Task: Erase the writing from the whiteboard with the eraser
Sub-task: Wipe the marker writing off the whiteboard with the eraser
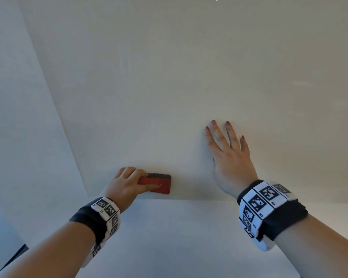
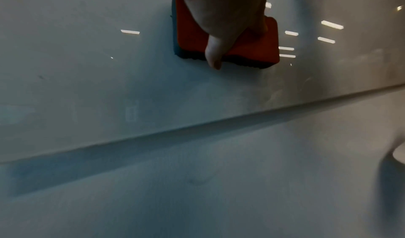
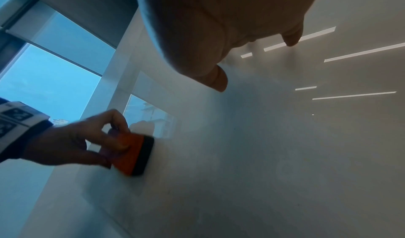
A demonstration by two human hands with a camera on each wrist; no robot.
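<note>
windows (image 3: 43, 85) show blue sky far off on the left side in the right wrist view

left hand (image 1: 127, 182) comes next. its fingers and thumb curl round the eraser (image 1: 159, 183) and hold it tight. the eraser sits low on the whiteboard (image 1: 169, 77), just above the bottom edge, with its dark soft side pressed flat on the board and its red back in the hand

i think the eraser is light and a bit squishy on the dark side, and firmer on the red side. the best place to hold it looks like the red back, thumb on one long edge and fingers on the other, as the hand does now. it should slide easily, since the board looks smooth and shiny

right hand (image 1: 229, 155) is further right, well apart from the eraser. its fingers are straight and spread, and they rest flat on the board. it holds nothing

i see no boxes, cups or trays here, so nothing is inside anything

i see no clear writing on the board, only faint smudges, so the job looks almost done
</note>
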